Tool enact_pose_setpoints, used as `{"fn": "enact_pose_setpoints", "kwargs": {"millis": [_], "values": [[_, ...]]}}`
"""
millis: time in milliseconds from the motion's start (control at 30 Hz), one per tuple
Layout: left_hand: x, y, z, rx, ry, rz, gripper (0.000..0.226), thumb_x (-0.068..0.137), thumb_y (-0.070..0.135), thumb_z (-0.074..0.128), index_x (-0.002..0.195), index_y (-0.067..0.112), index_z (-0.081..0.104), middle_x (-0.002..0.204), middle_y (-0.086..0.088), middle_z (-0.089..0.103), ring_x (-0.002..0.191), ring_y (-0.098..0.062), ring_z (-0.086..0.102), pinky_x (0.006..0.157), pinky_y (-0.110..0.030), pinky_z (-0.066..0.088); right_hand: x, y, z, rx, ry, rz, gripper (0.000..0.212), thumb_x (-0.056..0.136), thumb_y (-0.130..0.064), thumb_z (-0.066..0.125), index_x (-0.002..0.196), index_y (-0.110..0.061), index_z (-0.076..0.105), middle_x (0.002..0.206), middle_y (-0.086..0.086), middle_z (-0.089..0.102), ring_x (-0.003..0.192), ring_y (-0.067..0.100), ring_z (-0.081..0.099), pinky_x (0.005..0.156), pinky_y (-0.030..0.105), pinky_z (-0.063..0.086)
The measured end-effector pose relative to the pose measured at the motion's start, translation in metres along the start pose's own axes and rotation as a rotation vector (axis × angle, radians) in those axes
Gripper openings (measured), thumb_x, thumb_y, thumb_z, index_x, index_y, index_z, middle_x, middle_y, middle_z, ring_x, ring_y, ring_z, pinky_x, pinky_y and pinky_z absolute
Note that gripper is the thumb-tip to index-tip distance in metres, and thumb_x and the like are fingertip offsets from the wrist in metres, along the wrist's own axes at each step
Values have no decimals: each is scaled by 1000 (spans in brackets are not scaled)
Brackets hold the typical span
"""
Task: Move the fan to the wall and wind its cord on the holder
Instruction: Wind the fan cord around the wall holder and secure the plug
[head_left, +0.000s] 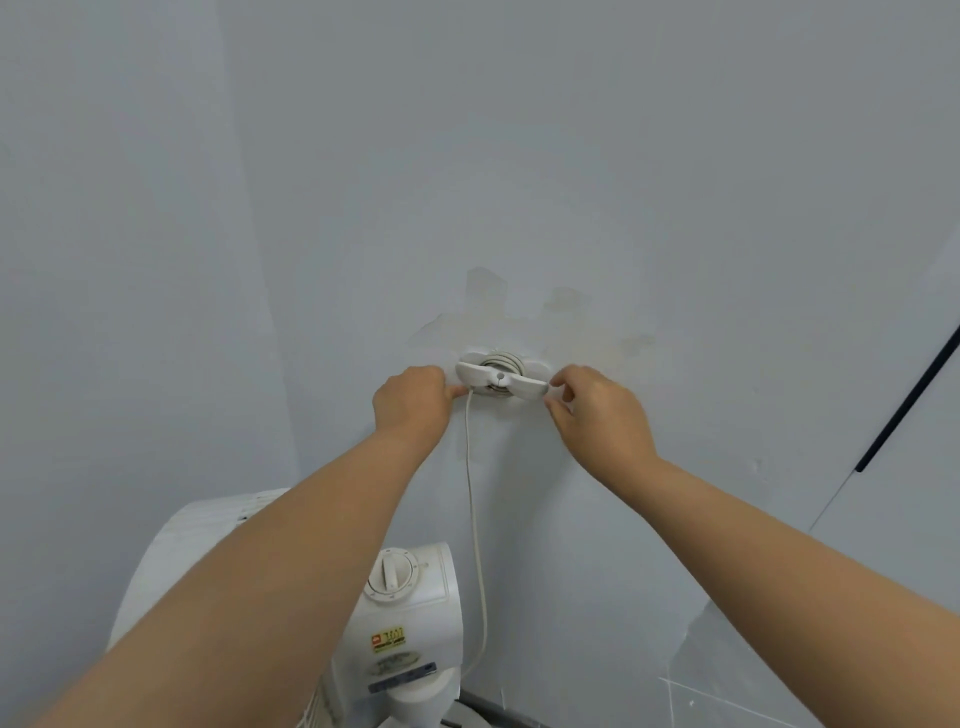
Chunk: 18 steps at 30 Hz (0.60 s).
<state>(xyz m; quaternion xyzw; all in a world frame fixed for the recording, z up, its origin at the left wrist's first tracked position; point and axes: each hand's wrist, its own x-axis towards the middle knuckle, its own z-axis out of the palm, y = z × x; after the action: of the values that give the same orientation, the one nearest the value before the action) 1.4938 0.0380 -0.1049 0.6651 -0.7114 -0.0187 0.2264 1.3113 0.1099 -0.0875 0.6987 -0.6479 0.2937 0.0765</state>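
— Nearest to us are our two bare forearms (270, 597), reaching up and forward from the bottom corners. Where do our hands end up?

— Both at the white holder (501, 378) fixed to the pale grey wall (467, 156). Our right hand (597, 410) pinches the tip of the holder's right wing between thumb and forefinger, with the other fingers curled underneath.

— And our left hand (413, 397)?

— We see only its back. The fingers are curled, and one tip meets the holder's left wing just where the cord (475, 519) drops away. We cannot tell whether it pinches the cord, grips the wing or only presses there.

— How does the cord lie?

— Several turns sit wound round the holder's core, behind the wings. From the left end, one loose white strand hangs down the wall and curves in behind the fan (410, 613).

— So where do we find the fan?

— Below our left forearm, right by the wall. We look down on its white housing, with a round dial (392, 571) on top and a red-and-yellow sticker (388, 639) beneath it. Part of its pale grille shows to the left of our arm.

— Anything else?

— A patch of peeled paint (519, 301) above the holder, and a slanted black bar (909, 395) at the right edge.
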Motion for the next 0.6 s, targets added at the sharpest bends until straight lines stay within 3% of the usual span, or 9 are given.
{"fn": "enact_pose_setpoints", "kwargs": {"millis": [133, 300, 367, 467, 600], "values": [[6, 4, -12, 109, 50, 61, 38, 96, 41, 43, 91, 8, 61, 101, -13, 66, 94, -34, 60, 65, -31, 34, 16, -11, 1, 13, -98, -18, 28, 92, -27, 56, 116, -14, 56, 109, 5, 61, 98, 27, 59, 79, 34, 45], [12, 6, -16, 211, 47, 115, 27, 97, 28, 43, 99, 8, 62, 103, -12, 66, 95, -33, 61, 65, -29, 33, 27, -18, -1, 11, -131, 34, 20, 91, -25, 57, 89, -7, 64, 86, 9, 63, 81, 29, 54, 63, 29, 32], [17, 4, -24, 246, 35, 151, 32, 95, 34, 46, 97, 7, 62, 101, -11, 66, 94, -32, 61, 65, -29, 34, 28, -18, -4, 10, -152, 42, 20, 91, -24, 57, 80, -7, 60, 76, 8, 56, 73, 27, 49, 61, 30, 32], [29, -5, -46, 254, -56, 238, 43, 88, 52, 52, 90, 10, 62, 91, -9, 60, 93, -30, 59, 66, -29, 35, 29, -16, -6, 11, -189, 37, 22, 91, -21, 56, 72, -11, 51, 71, 5, 50, 71, 27, 45, 60, 31, 32], [42, -16, -65, 146, -221, 377, 20, 89, 31, 58, 81, 13, 56, 86, -5, 56, 91, -25, 56, 69, -29, 35, 33, -16, -8, -2, -223, 46, 21, 92, -20, 55, 73, -12, 49, 74, 6, 52, 72, 28, 47, 61, 31, 34]]}}
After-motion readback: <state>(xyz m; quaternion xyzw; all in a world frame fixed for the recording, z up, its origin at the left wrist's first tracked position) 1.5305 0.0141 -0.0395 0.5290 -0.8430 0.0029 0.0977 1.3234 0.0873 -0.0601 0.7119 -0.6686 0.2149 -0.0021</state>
